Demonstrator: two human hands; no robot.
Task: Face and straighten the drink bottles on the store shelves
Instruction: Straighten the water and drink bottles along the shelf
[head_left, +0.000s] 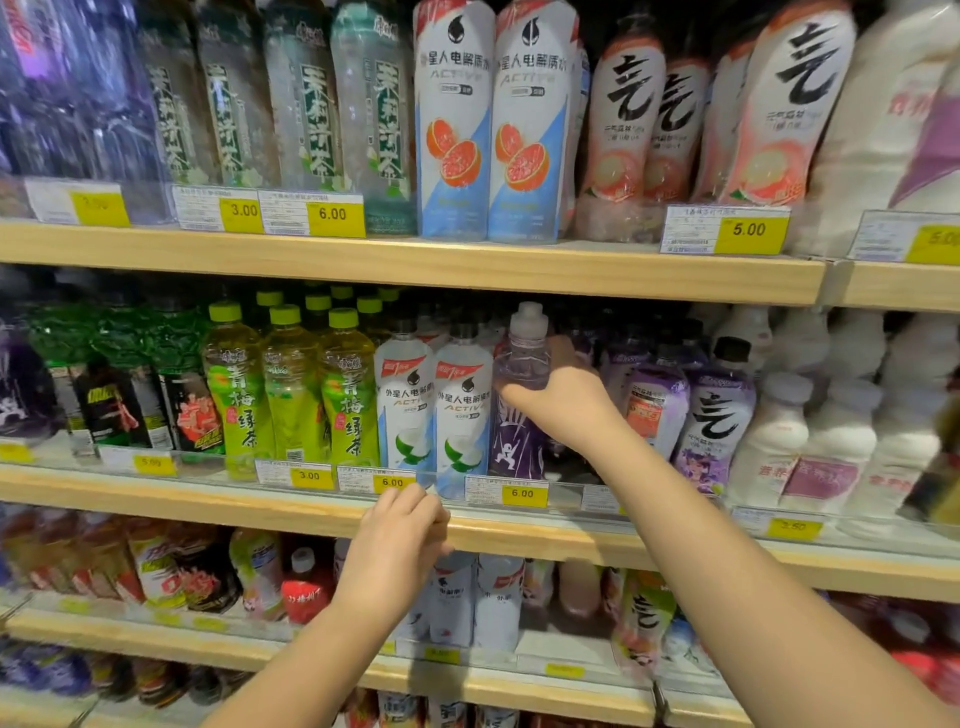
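we see the right hand (558, 395) up on the middle wooden shelf (322, 512), fingers wrapped round the neck/shoulder of a clear purple-tinted plastic bottle w/ a pale capped top (522, 353). bottle stands upright at the shelf front, its purple label w/ a white figure showing below the hand, just right of two white-and-blue electrolyte drink bottles w/ coconut pics (434, 410). whether its base sits on the shelf or is lifted, we can't tell.

left hand (402, 540) is lower, in front of the shelf's wooden edge, fingers curled in loosely w/ tips bunched near the yellow 6.00 price tag (392, 482). we can't tell if it touches the tag or edge; nothing visibly held in it.

left of the white pair: three yellow-green tea bottles w/ lime caps (291, 389), more rows behind. further left dark energy drink bottles (119, 410), blurred. right of the held bottle: purple-and-white labelled bottles w/ black caps (714, 410), then squat milky white bottles w/ pink labels (810, 441).

top shelf (415, 265) carries green-label jasmine tea bottles (311, 114), two tall white-and-blue bottles w/ grapefruit pics (493, 130) and pink-and-white bottles (691, 119); one of the pink ones at right leans. lower shelf (519, 540) bottles mostly blurred.
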